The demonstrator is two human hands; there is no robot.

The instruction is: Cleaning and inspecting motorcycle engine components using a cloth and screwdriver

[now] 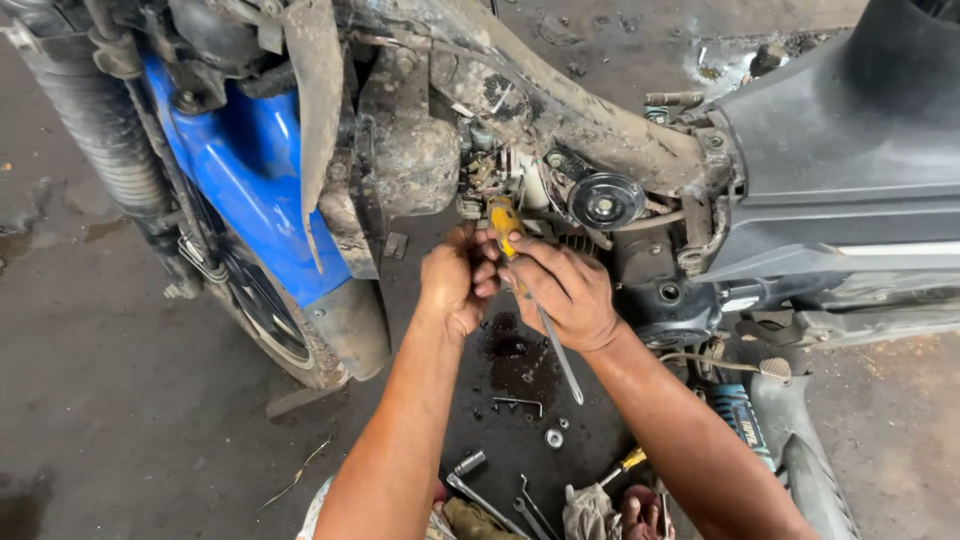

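Observation:
A dirty motorcycle (600, 130) with a blue front fender (245, 170) stands stripped in front of me. My right hand (565, 290) grips a screwdriver (507, 222) with a yellow handle; its metal shaft points down and back toward me. My left hand (455, 280) is closed beside it, fingers touching the same spot under the engine parts (520, 180). What the left fingers pinch is hidden. A round black horn (605, 200) sits just to the right of both hands.
On the oily concrete floor (120, 400) lie a socket wrench (470, 475), small wrenches (535, 505), a washer (553, 438), a bent pin (518, 402), a rag (590, 512) and a second yellow-handled screwdriver (628, 463). The front wheel (265, 320) stands left. A footpeg (775, 368) sticks out right.

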